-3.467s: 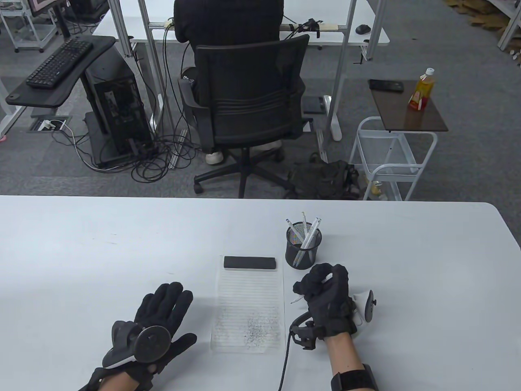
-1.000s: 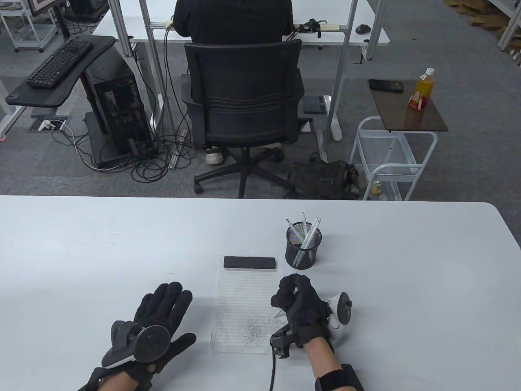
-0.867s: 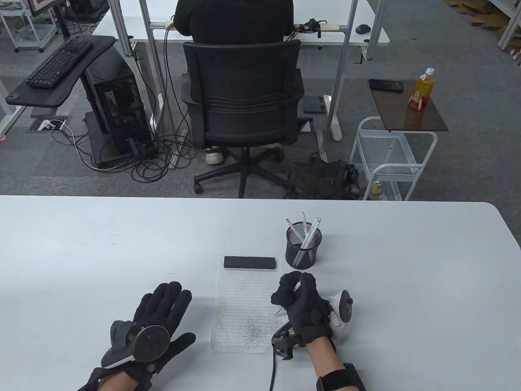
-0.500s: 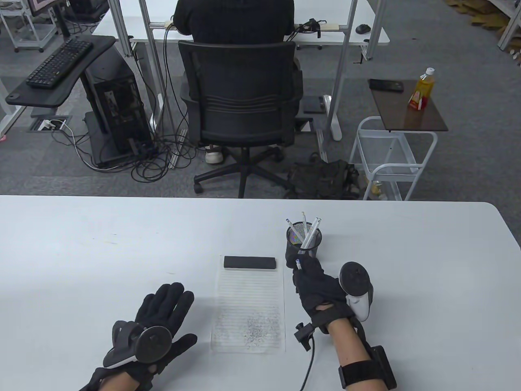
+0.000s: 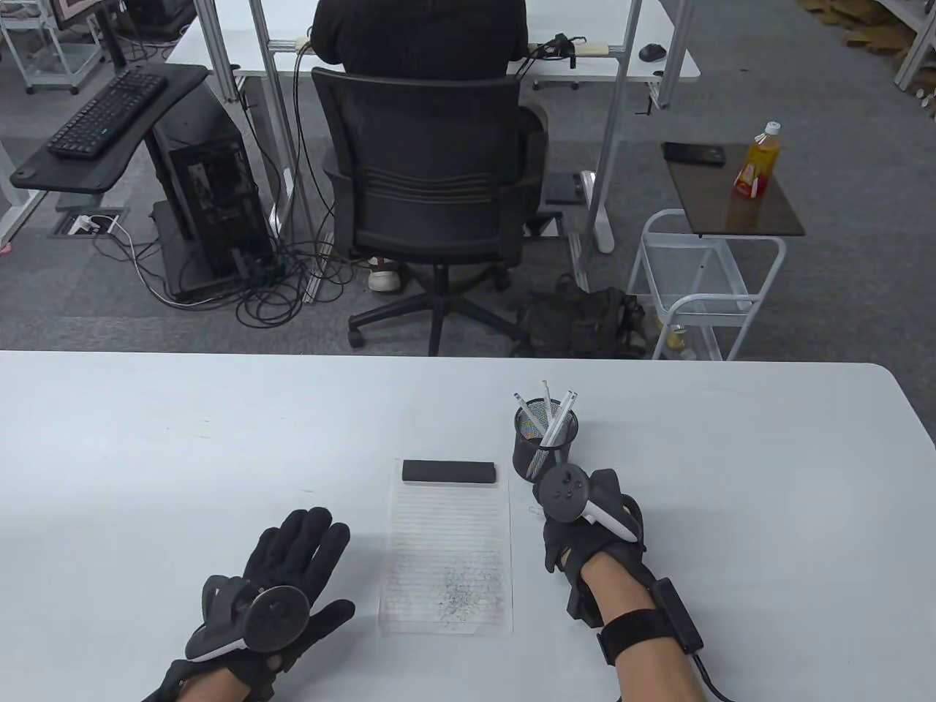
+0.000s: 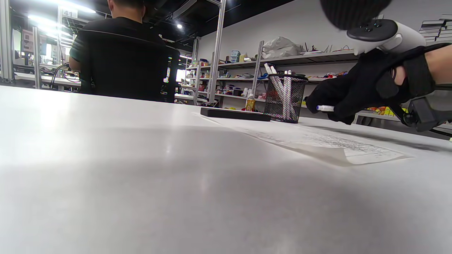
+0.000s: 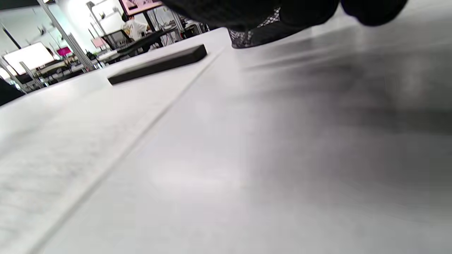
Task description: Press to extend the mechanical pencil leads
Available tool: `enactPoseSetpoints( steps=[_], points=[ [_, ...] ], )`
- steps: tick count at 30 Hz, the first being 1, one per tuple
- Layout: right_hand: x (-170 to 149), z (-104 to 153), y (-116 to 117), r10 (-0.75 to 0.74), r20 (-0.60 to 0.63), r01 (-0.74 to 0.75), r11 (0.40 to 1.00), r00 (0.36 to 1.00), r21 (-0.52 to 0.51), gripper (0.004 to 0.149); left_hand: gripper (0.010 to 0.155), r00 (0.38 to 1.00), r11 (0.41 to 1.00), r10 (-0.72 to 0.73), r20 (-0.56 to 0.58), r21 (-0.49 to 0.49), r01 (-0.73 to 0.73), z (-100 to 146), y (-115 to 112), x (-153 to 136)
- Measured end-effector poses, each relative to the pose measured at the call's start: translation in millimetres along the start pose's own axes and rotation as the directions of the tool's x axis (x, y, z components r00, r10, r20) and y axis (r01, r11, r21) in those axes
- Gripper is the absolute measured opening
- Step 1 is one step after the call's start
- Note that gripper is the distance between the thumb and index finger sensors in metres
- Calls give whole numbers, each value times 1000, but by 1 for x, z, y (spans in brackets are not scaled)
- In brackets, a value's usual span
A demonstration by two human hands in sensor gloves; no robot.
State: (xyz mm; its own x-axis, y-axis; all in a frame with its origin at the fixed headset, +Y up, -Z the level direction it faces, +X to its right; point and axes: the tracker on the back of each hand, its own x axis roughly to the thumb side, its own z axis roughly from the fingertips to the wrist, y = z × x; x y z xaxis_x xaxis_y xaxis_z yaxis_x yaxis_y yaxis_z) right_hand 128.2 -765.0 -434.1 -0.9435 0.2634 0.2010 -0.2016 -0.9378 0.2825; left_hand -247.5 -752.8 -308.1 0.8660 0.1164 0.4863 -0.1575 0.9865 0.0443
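Right hand (image 5: 585,523) leaves the scribbled lined paper sheet (image 5: 447,548), turns tracker-up just beside the black mesh pencil cup (image 5: 545,439), white mechanical pencil (image 6: 325,108) now lying level in its grip.

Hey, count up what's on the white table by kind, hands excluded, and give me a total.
Mechanical pencils: 5, with 4 in the cup and 1 in the right hand
Mesh pencil cup: 1
Lined paper sheet: 1
Black bar on the paper: 1
Total: 8

pen cup (image 5: 544,443): I see black wire mesh
table (image 5: 183,439): smooth, slight sheen
sheet (image 5: 447,556): lined paper
gloves (image 5: 292,552): black knit cloth
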Motion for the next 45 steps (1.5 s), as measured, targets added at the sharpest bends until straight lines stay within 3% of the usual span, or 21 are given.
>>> enactPoseSetpoints(
  steps=[6,12,36,38,42,45],
  points=[
    [3,-7,13,147,-25,-146,989,989,35,53,92,1000,1000,0,-1,-1,0,0,0,0],
    [10,-11,14,241,-37,-241,970,970,-3,53,92,1000,1000,0,-2,-3,0,0,0,0],
    [9,-5,13,285,-6,-284,953,959,-109,49,92,1000,1000,-2,-6,-14,2,0,0,0],
    [8,0,6,246,5,-244,962,969,-126,53,92,1000,1000,-3,-7,-11,3,0,0,0],
    [-4,17,-36,89,-41,-98,946,995,-310,52,92,1000,1000,3,-8,-6,-3,0,1,0],
    [-21,18,-67,-90,-92,50,928,992,-370,51,92,1000,1000,0,-8,-8,0,0,1,-1]
  ],
)
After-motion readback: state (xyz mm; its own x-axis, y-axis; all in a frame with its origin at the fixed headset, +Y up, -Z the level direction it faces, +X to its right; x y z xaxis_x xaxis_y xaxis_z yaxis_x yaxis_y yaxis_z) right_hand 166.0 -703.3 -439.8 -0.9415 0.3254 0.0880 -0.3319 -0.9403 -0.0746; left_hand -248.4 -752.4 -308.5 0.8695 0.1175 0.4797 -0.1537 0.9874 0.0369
